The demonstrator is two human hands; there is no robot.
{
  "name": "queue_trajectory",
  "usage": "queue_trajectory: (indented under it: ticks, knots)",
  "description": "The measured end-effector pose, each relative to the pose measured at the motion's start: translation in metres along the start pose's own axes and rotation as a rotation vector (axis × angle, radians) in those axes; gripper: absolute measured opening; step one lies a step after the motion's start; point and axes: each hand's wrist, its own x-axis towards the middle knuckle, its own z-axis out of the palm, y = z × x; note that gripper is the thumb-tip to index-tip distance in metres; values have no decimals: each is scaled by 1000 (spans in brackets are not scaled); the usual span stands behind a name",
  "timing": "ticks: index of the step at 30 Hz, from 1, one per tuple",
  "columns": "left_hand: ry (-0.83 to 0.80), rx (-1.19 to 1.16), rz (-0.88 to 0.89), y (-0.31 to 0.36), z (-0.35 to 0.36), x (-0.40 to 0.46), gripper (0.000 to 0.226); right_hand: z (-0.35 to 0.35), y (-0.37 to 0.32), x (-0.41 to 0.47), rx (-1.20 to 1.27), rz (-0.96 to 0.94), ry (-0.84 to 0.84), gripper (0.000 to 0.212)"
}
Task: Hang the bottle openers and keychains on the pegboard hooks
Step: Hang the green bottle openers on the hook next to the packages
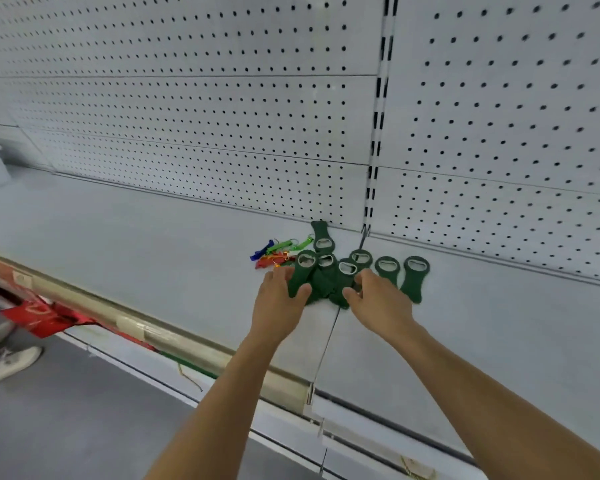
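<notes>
Several dark green bottle openers [329, 268] lie in a loose pile on the white shelf [153, 237], with one more [415, 278] lying apart at the right. A bunch of coloured keychains [274, 252] in blue, green, red and orange lies just left of the pile. My left hand [281, 296] pinches the leftmost opener [302, 271] between thumb and fingers. My right hand [378, 299] has its fingers curled on the openers in the middle of the pile. The white pegboard [205, 116] rises behind the shelf; I see no hooks on it.
A slotted upright [378, 116] splits the pegboard into two panels. The shelf's front edge carries a price rail [187, 344] with a red tag [39, 317]. Grey floor lies at lower left, with a person's white shoe [11, 362].
</notes>
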Motion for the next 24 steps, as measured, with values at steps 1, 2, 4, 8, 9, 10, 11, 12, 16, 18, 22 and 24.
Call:
queue_trajectory:
  ticks: [1, 2, 4, 8, 9, 10, 11, 12, 16, 18, 22, 24]
  knots:
    - [-6, 52, 5, -2, 2, 11, 46, 2, -2, 9, -42, 26, 2, 37]
    - [-11, 102, 11, -4, 5, 20, 47, 5, -2, 18, -78, 50, 10, 40]
    - [-26, 191, 7, -7, 11, 35, 52, 9, -2, 32, -131, 84, 19, 52]
    - [-66, 282, -9, -10, 18, 52, 60, 15, -3, 49, -134, 114, 3, 70]
    - [-78, 254, -25, -11, 19, 56, 61, 17, -3, 54, -87, 124, -5, 69]
    - [-88, 208, -45, -12, 20, 60, 61, 19, -1, 59, -22, 135, -14, 65]
    - [-96, 158, -66, -13, 21, 63, 61, 21, -1, 63, 45, 144, -24, 59]
    - [-102, 107, -85, -14, 22, 65, 60, 24, 0, 67, 101, 152, -29, 50]
    - [-71, 16, -76, -11, 24, 65, 47, 29, -3, 68, 205, 169, -28, 28]
    - [-57, 13, -55, -9, 25, 61, 35, 27, -4, 64, 242, 158, -23, 21]
    - [-13, -134, -114, -9, 20, 47, 26, 23, 1, 47, 353, 148, 27, 10]
    - [4, -276, -151, -2, 11, 30, 20, 18, 5, 32, 528, 139, 54, 7]
